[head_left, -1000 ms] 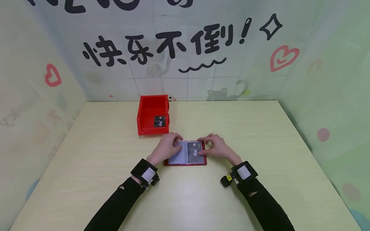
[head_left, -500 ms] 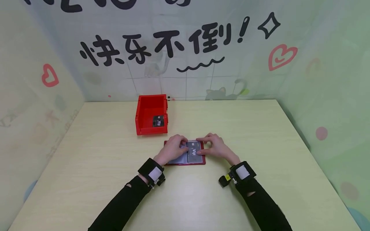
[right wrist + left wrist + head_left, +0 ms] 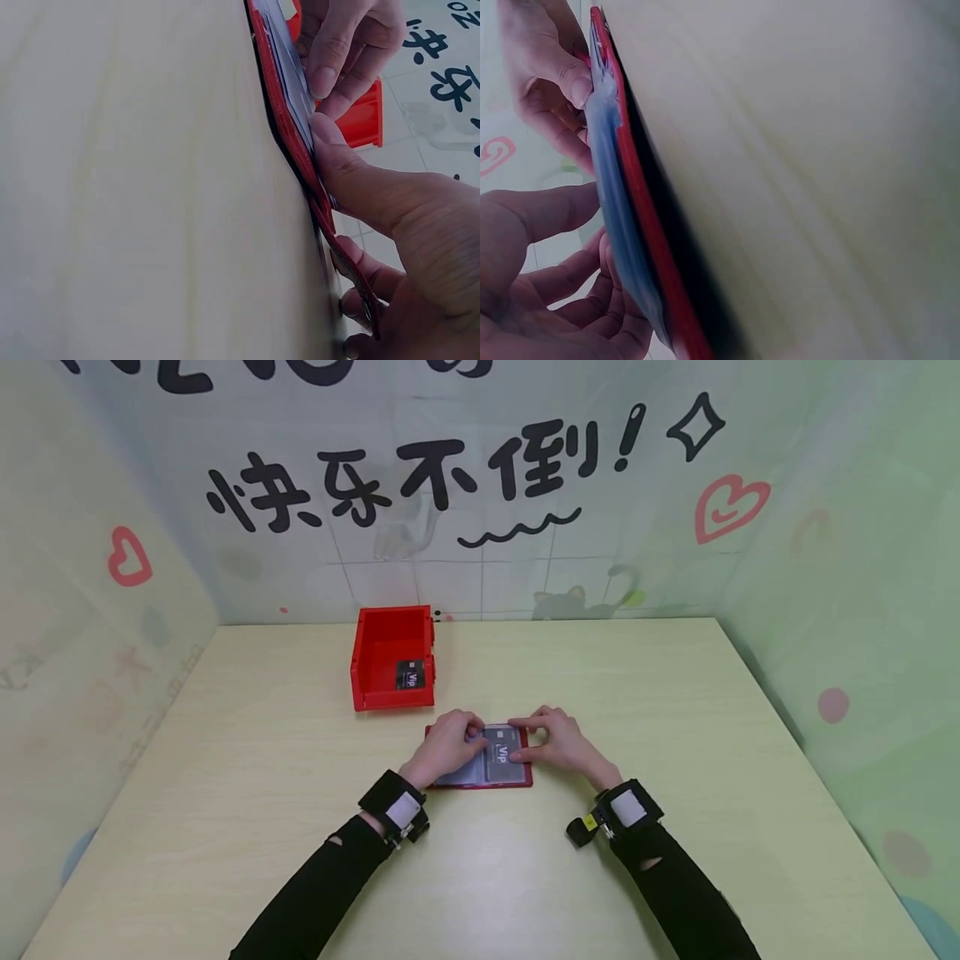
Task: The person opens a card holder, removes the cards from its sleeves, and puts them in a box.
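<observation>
Both hands press on an open red card holder lying flat on the table: left hand pinches its clear sleeves, right hand pins the dark card between them. Thin, light and slick, the card probably slides easily; its stiff outer edge looks best to pinch.

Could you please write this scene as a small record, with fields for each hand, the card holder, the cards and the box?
left hand: rests on the left page of the card holder, fingers curled at the card's edge
right hand: fingers press on the right side of the holder
card holder: red, lying open on the table
dark card: lies on the holder's right page
red box: behind the holder, apart from it
second card: inside the red box
</observation>
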`<state>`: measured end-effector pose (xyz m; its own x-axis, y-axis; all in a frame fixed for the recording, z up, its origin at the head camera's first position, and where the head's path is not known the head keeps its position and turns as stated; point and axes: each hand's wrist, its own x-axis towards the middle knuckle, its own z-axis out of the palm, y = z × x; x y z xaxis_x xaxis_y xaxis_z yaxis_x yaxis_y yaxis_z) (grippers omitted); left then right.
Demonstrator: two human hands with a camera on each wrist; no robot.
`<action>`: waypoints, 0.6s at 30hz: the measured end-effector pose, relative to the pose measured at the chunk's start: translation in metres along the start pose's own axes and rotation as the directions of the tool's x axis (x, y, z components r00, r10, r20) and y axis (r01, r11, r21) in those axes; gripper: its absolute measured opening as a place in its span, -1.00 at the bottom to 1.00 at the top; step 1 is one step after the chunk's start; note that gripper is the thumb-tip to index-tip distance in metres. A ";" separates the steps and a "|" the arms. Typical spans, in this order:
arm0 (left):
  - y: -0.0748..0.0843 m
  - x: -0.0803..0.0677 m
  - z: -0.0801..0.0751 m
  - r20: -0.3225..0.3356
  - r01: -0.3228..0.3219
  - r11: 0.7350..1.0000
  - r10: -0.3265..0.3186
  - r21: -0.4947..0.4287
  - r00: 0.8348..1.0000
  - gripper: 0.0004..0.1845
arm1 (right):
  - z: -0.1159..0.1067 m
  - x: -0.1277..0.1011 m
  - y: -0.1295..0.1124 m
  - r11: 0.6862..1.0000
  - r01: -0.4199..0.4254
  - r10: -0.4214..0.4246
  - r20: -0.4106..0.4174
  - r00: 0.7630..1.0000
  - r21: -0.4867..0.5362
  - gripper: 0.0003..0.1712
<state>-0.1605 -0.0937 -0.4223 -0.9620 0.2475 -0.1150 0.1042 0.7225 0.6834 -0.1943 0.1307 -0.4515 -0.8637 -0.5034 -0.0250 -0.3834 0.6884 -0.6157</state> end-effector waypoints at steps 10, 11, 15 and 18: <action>-0.002 0.004 -0.002 0.014 0.045 0.998 -0.044 -0.041 0.999 -0.69 | 0.005 -0.002 -0.001 0.998 -0.029 0.028 -0.019 0.999 -0.052 -0.26; -0.002 0.005 -0.003 0.015 0.044 0.998 -0.043 -0.042 0.999 -0.70 | 0.005 -0.002 -0.001 0.998 -0.028 0.026 -0.022 0.999 -0.055 -0.26; -0.002 0.006 -0.004 0.018 0.054 0.997 -0.053 -0.050 0.998 -0.72 | 0.006 -0.002 -0.002 0.998 -0.020 0.018 -0.036 0.999 -0.062 -0.26; -0.001 0.007 -0.006 0.030 0.072 0.995 -0.070 -0.065 0.997 -0.72 | 0.006 -0.003 -0.003 0.997 -0.016 0.013 -0.042 0.999 -0.069 -0.27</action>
<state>-0.1685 -0.0965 -0.4197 -0.9589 0.2156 -0.1846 0.0180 0.6954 0.7184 -0.1890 0.1272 -0.4543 -0.8816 -0.4719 0.0006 -0.3915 0.7307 -0.5593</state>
